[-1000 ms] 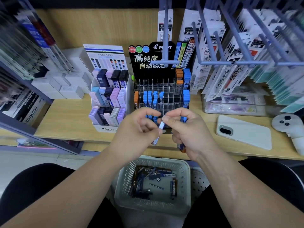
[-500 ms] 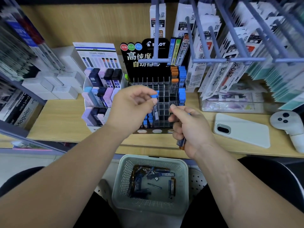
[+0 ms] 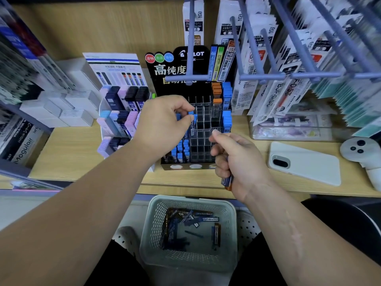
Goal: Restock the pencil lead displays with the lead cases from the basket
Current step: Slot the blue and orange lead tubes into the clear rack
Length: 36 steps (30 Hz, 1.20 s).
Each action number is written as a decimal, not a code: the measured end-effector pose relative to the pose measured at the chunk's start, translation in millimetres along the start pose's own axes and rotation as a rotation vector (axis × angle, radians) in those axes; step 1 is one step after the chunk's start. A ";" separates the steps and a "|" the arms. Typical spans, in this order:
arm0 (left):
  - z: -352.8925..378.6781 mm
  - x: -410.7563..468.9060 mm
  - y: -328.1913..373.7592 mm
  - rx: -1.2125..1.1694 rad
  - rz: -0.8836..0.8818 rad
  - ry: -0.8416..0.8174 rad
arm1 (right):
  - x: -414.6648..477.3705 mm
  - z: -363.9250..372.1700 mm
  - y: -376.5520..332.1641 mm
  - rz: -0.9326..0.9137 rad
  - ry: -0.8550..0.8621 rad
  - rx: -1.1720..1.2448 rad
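Head view: L hand [image 3: 162,124] pinches lead case [image 3: 192,120] over display [image 3: 203,142] — keep it vertical, seat fully; R hand [image 3: 237,162] clutches spares [image 3: 226,181].

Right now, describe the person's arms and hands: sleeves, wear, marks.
The left forearm and right forearm are bare, no sleeves in view. The left hand and right hand show no gloves, rings or watch. A long scar-like line runs along the right forearm.

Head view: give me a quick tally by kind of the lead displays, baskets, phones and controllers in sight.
Lead displays: 2, the white tiered display and the black Pilot display
Basket: 1
Phone: 1
Controller: 1
Total: 5
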<state>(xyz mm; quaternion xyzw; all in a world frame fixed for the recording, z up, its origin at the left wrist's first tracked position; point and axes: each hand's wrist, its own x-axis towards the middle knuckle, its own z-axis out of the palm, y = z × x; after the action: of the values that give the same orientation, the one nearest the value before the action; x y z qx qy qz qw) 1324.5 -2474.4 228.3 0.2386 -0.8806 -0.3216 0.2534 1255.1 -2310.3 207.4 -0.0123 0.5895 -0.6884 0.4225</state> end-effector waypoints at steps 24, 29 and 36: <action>11.8 16.5 0.0 0.339 0.014 -0.130 | -1.9 0.2 -9.2 0.098 -0.074 0.203; 3.1 4.7 9.6 0.274 0.038 -0.052 | 1.2 0.5 -12.0 0.092 -0.085 0.467; 11.5 -54.6 38.9 -0.250 -0.371 -0.312 | 5.2 5.4 -10.4 -0.033 0.009 0.385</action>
<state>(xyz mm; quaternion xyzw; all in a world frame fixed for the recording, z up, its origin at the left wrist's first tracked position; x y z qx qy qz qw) 1349.0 -2411.0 231.4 0.3103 -0.8036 -0.5017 0.0788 1248.7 -2318.2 215.1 0.0620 0.4483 -0.7955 0.4030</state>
